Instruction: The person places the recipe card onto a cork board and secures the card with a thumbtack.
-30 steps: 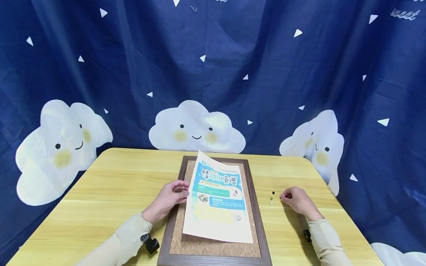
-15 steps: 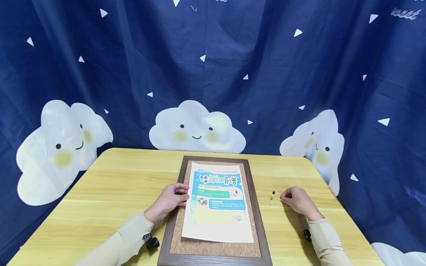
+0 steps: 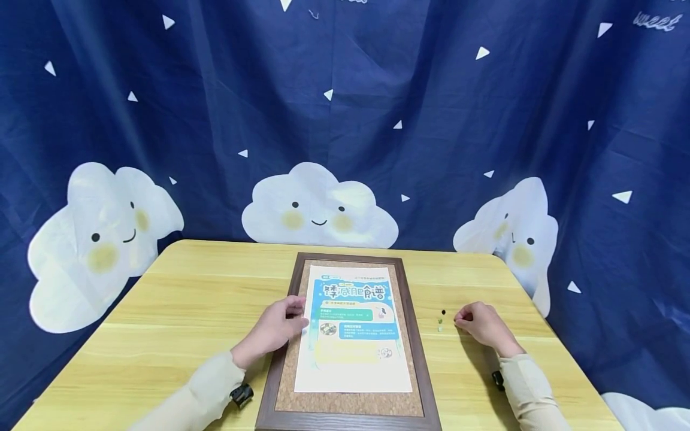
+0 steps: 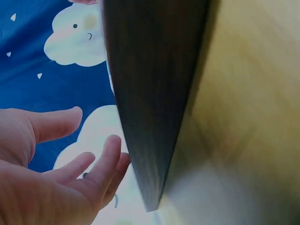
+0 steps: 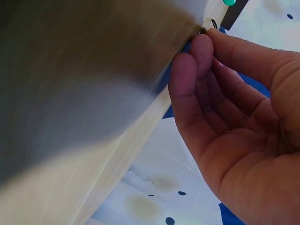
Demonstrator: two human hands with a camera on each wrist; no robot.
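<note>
A printed sheet of paper lies flat on a cork board with a dark brown frame. At the sheet's left edge is my left hand, reaching over the frame. The left wrist view shows its thumb and fingers spread apart, holding nothing. My right hand stays low over the table to the right of the board. Its thumb and index finger pinch a small dark thumbtack, mostly hidden by the fingertips. Just left of that hand lie a black thumbtack and a pale green one.
The wooden table extends on both sides of the board. A dark blue curtain with smiling clouds hangs behind its back edge. The board's frame forms a raised border around the cork.
The sheet's upper left corner, raised and curled before, has come down flat and the sheet sits straighter. My left thumb has moved away from the fingers. The right hand has stayed put.
</note>
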